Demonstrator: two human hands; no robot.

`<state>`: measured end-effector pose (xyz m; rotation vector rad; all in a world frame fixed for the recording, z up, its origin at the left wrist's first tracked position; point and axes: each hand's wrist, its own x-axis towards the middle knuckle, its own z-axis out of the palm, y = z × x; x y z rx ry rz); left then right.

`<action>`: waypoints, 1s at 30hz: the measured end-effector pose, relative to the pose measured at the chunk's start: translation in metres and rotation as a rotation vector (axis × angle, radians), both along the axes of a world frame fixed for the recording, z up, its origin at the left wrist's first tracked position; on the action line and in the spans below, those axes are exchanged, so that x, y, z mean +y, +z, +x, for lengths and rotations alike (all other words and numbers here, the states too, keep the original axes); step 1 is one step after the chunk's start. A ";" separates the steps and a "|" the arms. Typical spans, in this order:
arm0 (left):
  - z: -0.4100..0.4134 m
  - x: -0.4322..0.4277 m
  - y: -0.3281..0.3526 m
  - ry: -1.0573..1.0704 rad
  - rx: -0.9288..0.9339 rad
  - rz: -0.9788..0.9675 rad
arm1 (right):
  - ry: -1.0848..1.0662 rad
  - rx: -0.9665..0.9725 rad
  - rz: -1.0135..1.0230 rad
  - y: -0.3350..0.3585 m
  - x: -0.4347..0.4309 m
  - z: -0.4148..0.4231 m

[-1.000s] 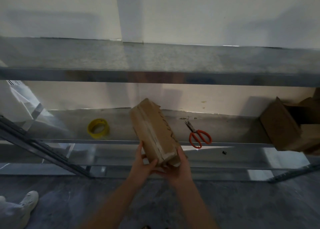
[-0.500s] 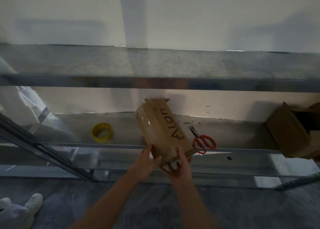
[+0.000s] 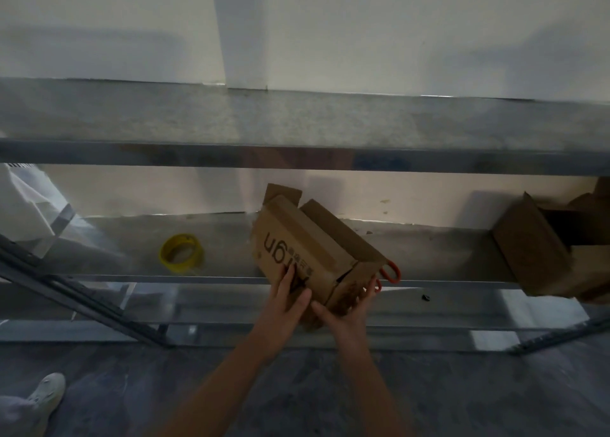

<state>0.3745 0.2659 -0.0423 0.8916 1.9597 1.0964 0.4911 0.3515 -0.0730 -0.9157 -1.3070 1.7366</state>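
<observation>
— Since the frame before, the cardboard box (image 3: 307,248) has turned. Its printed side now faces up, and it covers the scissors (image 3: 391,271) except for the orange handles. What is at the far left?
— A light shoe (image 3: 46,393) on the dark floor. Further right, a yellow tape roll (image 3: 181,253) lies on the lower metal shelf (image 3: 99,276), well apart from the box.
— And where exactly is the box?
— In the middle, tilted. Its far end with loose flaps is over the shelf, and its near end is in front of the shelf edge. I cannot tell if it touches the shelf.
— How do the hands lie?
— The left hand (image 3: 287,308) presses straight fingers on the printed side. The right hand (image 3: 350,308) has its fingers spread against the near end face.
— And at the right?
— Other open cardboard boxes (image 3: 534,255) stand on the same shelf, well apart.
</observation>
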 end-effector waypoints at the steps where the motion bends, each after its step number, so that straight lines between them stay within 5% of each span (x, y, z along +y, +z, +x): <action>1: 0.001 -0.001 -0.001 -0.004 -0.003 0.016 | -0.018 0.016 -0.059 -0.002 0.001 0.003; 6: -0.002 -0.011 -0.002 -0.119 0.065 0.012 | -0.004 -0.021 -0.208 -0.008 0.007 0.020; 10: -0.012 -0.023 -0.004 -0.266 0.168 -0.010 | 0.024 -0.122 -0.124 0.001 0.011 0.033; 15: -0.041 -0.029 -0.007 -0.415 0.758 -0.115 | -0.069 -0.401 0.253 0.020 0.006 0.058; 21: -0.044 0.012 0.007 -0.554 1.072 -0.144 | -0.336 -0.588 0.399 0.030 0.017 0.122; 30: 0.096 0.108 0.003 -0.672 1.111 -0.051 | -0.454 -0.705 0.363 0.019 0.078 0.243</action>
